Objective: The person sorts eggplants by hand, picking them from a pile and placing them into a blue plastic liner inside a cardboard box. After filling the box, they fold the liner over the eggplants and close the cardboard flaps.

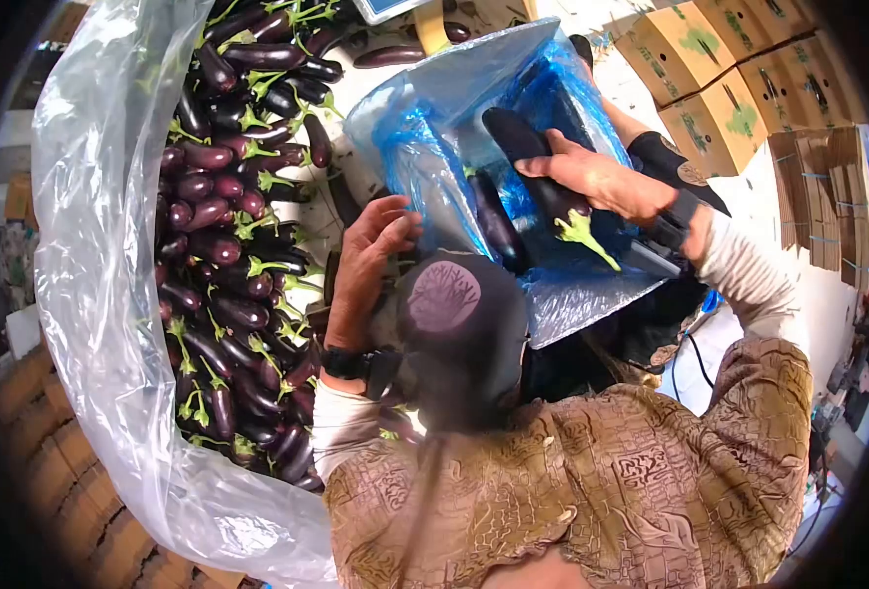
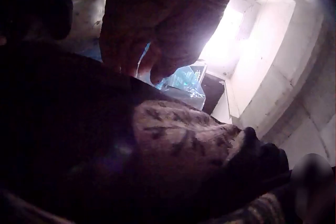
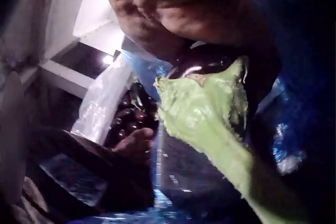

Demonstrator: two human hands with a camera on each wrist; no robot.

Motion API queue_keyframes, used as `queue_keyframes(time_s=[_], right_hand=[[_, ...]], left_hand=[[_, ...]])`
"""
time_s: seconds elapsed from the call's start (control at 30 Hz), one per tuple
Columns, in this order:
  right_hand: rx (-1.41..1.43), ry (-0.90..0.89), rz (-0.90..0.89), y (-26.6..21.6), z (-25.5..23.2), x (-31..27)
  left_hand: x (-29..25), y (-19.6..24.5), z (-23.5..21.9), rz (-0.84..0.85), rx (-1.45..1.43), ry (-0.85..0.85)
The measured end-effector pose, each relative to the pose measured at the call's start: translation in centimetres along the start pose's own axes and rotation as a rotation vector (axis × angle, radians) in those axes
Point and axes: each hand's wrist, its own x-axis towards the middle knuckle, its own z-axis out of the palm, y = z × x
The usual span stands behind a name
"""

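Observation:
In the head view my right hand (image 1: 606,182) grips a large dark eggplant (image 1: 523,142) around its body, the green stem hanging toward me. Its green cap (image 3: 202,108) fills the middle of the right wrist view. Below it is a box (image 1: 385,108) lined with blue plastic film (image 1: 415,147). Another eggplant (image 1: 498,221) lies inside along the left wall. My left hand (image 1: 380,236) is at the left side of the box, loosely bent fingertips right at the film's edge, no eggplant in it. The left wrist view is dark, with the fingers close to the blue film.
A big heap of eggplants (image 1: 223,245) lies left of the box, bordered by a clear plastic sheet (image 1: 101,196). Cardboard cartons (image 1: 714,118) stand at the upper right, with flattened cardboard (image 1: 822,196) stacked below them. A person's capped head (image 1: 464,339) leans close over the box.

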Motion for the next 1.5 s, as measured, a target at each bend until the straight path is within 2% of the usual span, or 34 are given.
queue_keyframes(time_s=[0.07, 0.1, 0.13, 0.17, 0.2, 0.23, 0.3, 0.37, 0.43, 0.5, 0.57, 0.6, 0.63, 0.67, 0.7, 0.73, 0.77, 0.8, 0.83, 0.87, 0.9, 0.97, 1.0, 1.03, 1.07, 1.1, 1.13, 1.17, 1.23, 1.3, 1.37, 1.43, 1.47, 1.5], right_hand=[[-0.226, 0.018, -0.047, 0.8, 0.3, 3.2], [-0.230, 0.019, -0.046, 2.9, 0.2, 6.2], [-0.506, 0.077, -0.203, 5.9, -0.2, 10.0], [-0.782, 0.133, -0.360, 5.7, 0.3, 10.2], [-0.734, 0.226, -0.229, 5.9, 0.8, 9.9], [-0.740, 0.222, -0.228, 5.7, 1.4, 9.8], [-1.014, 0.306, -0.147, 5.4, 2.2, 9.7], [-1.086, 0.332, -0.197, 6.4, 2.5, 10.8], [-1.351, 0.257, -0.274, 8.4, 2.9, 12.8], [-1.416, 0.271, -0.277, 9.4, 2.9, 13.2], [-1.905, 0.767, -0.914, 12.9, 1.8, 14.0], [-1.952, 1.087, -1.176, 10.0, 1.9, 9.6], [-2.031, 1.046, -1.188, 10.4, 1.8, 10.0], [-1.924, 0.912, -1.256, 11.3, 1.4, 11.6], [-2.007, 0.905, -1.297, 10.1, 1.6, 10.8], [-2.069, 0.796, -1.238, 10.7, 1.2, 11.5], [-1.754, 0.554, -1.119, 9.7, 2.2, 12.8], [-1.573, 0.042, -0.239, 8.2, 2.2, 14.3], [-1.625, 0.066, -0.323, 9.2, 1.4, 14.4], [-1.480, 0.061, -0.274, 9.5, 0.9, 14.9], [-1.484, 0.056, -0.295, 9.9, 0.2, 14.6], [-1.414, -0.014, -0.593, 10.5, -1.5, 12.4], [-1.412, -0.019, -0.602, 10.1, -1.5, 11.4], [-1.326, -0.070, -0.706, 9.5, -1.4, 10.3], [-1.235, -0.121, -0.803, 8.7, -1.3, 8.9], [-1.233, -0.127, -0.801, 7.0, -0.7, 6.6], [-1.172, -0.210, -0.615, 4.6, 0.2, 3.7], [-1.107, -0.286, -0.428, 3.0, 0.5, 1.5], [-0.995, -0.334, -0.396, 2.2, -0.2, -1.0], [-0.880, -0.376, -0.364, 2.0, -0.9, -2.6], [-0.814, -0.309, -0.406, 1.9, -1.4, -3.8], [-0.822, -0.265, -0.329, 2.0, -1.8, -4.9], [-0.802, -0.234, -0.325, 2.4, -2.1, -5.3], [-0.782, -0.208, -0.322, 2.7, -2.3, -5.6]], left_hand=[[0.4, -1.6, -0.5, -0.006, -0.039, -0.024], [0.5, -2.4, -0.7, -0.005, -0.043, -0.023], [0.7, -3.2, -1.0, -0.013, -0.059, -0.027], [0.6, -3.5, -1.0, -0.024, -0.076, -0.030], [0.3, -3.6, -0.9, -0.035, -0.063, -0.013], [0.3, -4.1, -1.0, -0.036, -0.068, -0.009], [0.3, -5.4, -1.2, -0.055, -0.089, -0.004], [0.2, -6.1, -1.1, -0.071, -0.114, 0.015], [0.1, -7.1, -1.3, -0.104, -0.127, 0.029], [-0.1, -7.9, -1.2, -0.142, -0.151, 0.059], [-0.1, -9.9, -1.5, -0.151, -0.128, 0.086], [-0.2, -10.0, -1.5, -0.153, -0.052, 0.090], [-0.6, -10.1, -1.2, -0.174, -0.036, 0.123], [-0.8, -10.7, -1.4, -0.182, -0.085, 0.098], [-1.3, -10.5, -1.6, -0.152, 0.011, 0.094], [-1.6, -10.9, -1.6, -0.161, -0.010, 0.104], [-1.8, -11.3, -2.1, -0.121, 0.061, 0.112], [-2.2, -11.7, -2.5, -0.138, -0.063, 0.136], [-2.5, -12.0, -3.2, -0.146, -0.186, 0.150], [-2.8, -12.3, -4.4, -0.139, -0.183, 0.174], [-3.0, -12.4, -5.8, -0.131, -0.152, 0.255], [-3.5, -12.5, -8.2, -0.153, -0.126, 0.433], [-3.6, -12.5, -9.2, -0.146, -0.228, 0.524], [-3.8, -12.8, -10.3, -0.140, -0.332, 0.614], [-3.9, -13.9, -11.9, -0.143, -0.330, 0.621], [-3.8, -15.7, -13.8, -0.138, -0.328, 0.702], [-3.4, -16.9, -15.0, -0.131, -0.326, 0.777], [-2.6, -17.4, -15.4, -0.052, -0.399, 0.940], [-1.3, -20.1, -18.0, 0.010, -0.381, 1.078], [0.1, -22.2, -20.5, -0.096, -0.163, 1.129], [1.5, -25.5, -23.1, -0.148, -0.132, 1.136], [3.2, -27.1, -23.9, -0.019, 0.132, 1.343], [3.5, -27.0, -23.6, -0.099, 0.182, 1.406], [3.7, -27.5, -24.1, -0.104, 0.184, 1.402]])
